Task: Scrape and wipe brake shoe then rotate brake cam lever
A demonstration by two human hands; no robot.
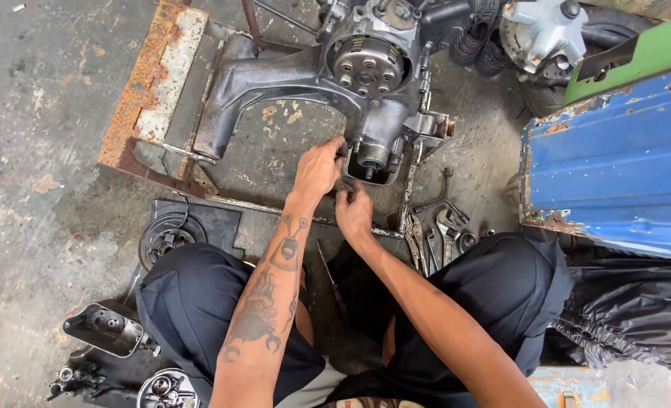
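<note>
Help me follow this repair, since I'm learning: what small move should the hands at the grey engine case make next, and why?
Probably steady the part first. The left hand grips the lower edge of the grey metal engine case beside its open square housing, while the right hand sits just below it, fingers pinched; what they pinch is too small to tell. Bringing the right hand up to that opening looks sensible.

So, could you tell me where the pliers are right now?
The pliers lie on the floor beside the wrenches, just right of the right hand.
</note>
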